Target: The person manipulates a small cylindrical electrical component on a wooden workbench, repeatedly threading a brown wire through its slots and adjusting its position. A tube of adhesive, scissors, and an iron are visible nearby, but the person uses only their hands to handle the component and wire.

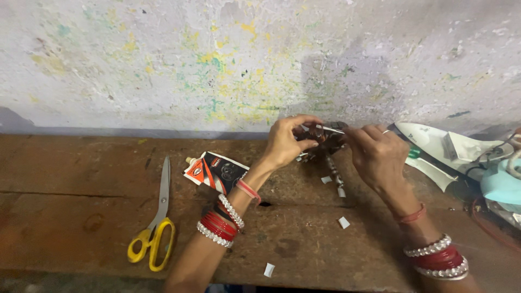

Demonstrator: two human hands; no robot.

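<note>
My left hand and my right hand meet at the back of a worn wooden bench, close to the wall. Both pinch a small dark ornament piece with a white strip on it, held between the fingertips. A short beaded strand hangs down from it toward the bench. Both wrists wear red and white bangles. What exactly lies under the fingers is partly hidden.
Yellow-handled scissors lie at the left. A squeezed glue tube rests beside my left forearm. Small white paper scraps dot the wood. A white clothes iron and a pale blue object sit at the right. A paint-flecked wall rises behind.
</note>
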